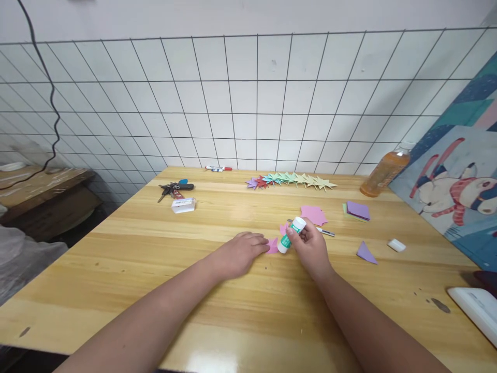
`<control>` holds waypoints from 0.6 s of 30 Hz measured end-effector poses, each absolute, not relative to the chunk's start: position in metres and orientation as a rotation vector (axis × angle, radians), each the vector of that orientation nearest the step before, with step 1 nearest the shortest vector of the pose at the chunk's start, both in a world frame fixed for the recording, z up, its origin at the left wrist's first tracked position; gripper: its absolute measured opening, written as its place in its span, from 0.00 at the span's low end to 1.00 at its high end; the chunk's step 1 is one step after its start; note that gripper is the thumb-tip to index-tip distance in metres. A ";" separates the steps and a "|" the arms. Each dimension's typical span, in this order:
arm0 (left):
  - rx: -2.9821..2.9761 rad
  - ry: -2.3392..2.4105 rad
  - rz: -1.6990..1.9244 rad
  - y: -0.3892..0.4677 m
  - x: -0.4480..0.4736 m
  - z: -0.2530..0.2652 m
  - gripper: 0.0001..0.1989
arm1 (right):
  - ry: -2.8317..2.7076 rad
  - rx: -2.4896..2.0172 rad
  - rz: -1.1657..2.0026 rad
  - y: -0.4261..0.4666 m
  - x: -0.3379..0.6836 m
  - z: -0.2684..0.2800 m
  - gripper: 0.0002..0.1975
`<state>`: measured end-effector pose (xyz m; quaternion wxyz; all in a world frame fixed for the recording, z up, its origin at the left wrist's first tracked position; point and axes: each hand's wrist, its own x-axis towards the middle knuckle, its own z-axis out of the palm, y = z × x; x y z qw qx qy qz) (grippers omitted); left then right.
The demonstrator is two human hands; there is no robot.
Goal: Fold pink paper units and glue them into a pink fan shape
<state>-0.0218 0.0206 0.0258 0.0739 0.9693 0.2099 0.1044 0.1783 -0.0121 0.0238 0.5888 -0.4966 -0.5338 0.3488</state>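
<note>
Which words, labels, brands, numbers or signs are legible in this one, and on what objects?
No text can be read with certainty.
Glue stick in the right hand: print on a green label, too small to read.
Bottle: pale lettering, too blurred.
Small white box: dark print on top, too small.

No words, numbers or brand names could be read with certainty. The glue stick point(292, 234) carried a green label point(285, 242) with pale lettering, too small to make out. On the small white box point(184, 206), a strip of dark print ran across the upper face, blurred beyond reading. The bottle point(385, 172) of orange-brown liquid had faint lettering on its side, which was also too unclear to spell out.
</note>
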 end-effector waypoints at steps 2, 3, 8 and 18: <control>2.916 0.668 0.281 0.019 -0.021 0.027 0.19 | -1.237 -1.160 0.814 -0.013 0.178 0.025 0.11; 2.915 0.687 0.274 0.018 -0.020 0.028 0.18 | -1.240 -1.162 0.809 -0.013 0.178 0.025 0.12; 2.912 0.783 0.315 0.013 -0.018 0.031 0.17 | -1.298 -1.193 0.743 -0.014 0.178 0.027 0.10; 2.830 0.710 0.348 0.015 -0.019 0.030 0.18 | -1.497 -1.388 0.514 -0.013 0.179 0.023 0.11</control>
